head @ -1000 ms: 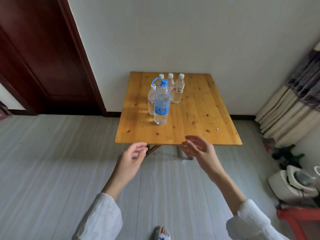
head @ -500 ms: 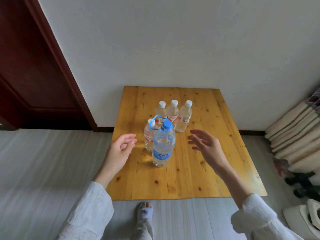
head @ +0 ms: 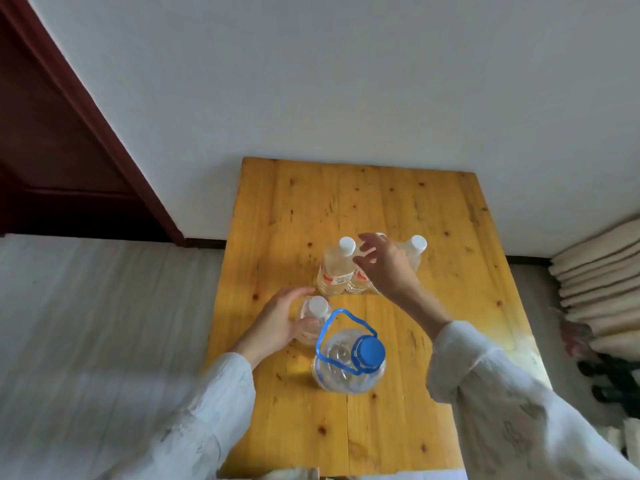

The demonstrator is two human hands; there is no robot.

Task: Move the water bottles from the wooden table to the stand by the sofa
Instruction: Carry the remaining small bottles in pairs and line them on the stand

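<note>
Several water bottles stand on the wooden table (head: pixel 346 202). Nearest is a large bottle (head: pixel 349 365) with a blue cap and blue carry loop. Just left of it, my left hand (head: pixel 277 323) wraps round a small white-capped bottle (head: pixel 313 315), thumb on its front and fingers behind. Three more small bottles form a row farther back. The left one (head: pixel 336 268) and right one (head: pixel 414 251) show clearly. My right hand (head: pixel 384 268) hovers with spread fingers over the middle bottle (head: pixel 358 282) and hides most of it.
The table stands against a white wall (head: pixel 346 81). A dark red door (head: pixel 52 140) is at the left. Grey plank floor (head: pixel 104 323) lies left of the table. Folded pale fabric (head: pixel 602 268) and dark items (head: pixel 609 372) lie on the floor at the right.
I have come closer over the table. My left hand moved forward and closed round the small front bottle. My right hand reached past the large bottle to the back row.
</note>
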